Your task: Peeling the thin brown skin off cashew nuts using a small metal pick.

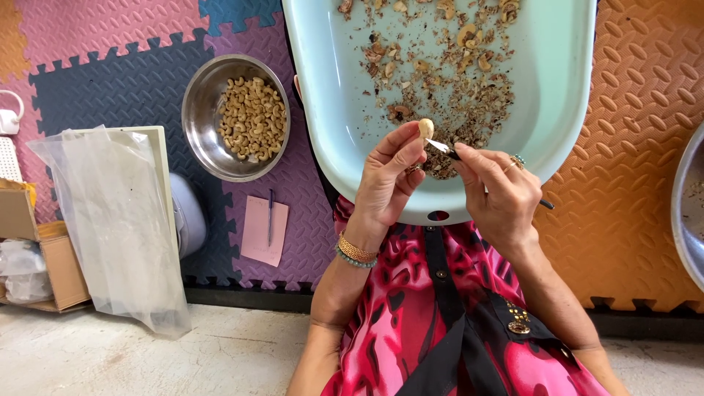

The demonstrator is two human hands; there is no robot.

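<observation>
My left hand (387, 180) pinches a pale cashew nut (425, 129) between thumb and fingertips, above the near end of a light-blue tub (323, 95). My right hand (499, 192) grips a small knife (447, 149) with a dark handle, its blade tip touching the nut. Brown skins and several nut pieces (440, 66) lie scattered inside the tub, which rests on my lap.
A steel bowl (202, 117) holding several peeled cashews stands on the foam mat to the left. A pink paper with a pen (265, 229) lies below it. A clear plastic bag (117, 220) and cardboard box (44, 257) sit far left. Another steel bowl's rim (686, 213) shows at right.
</observation>
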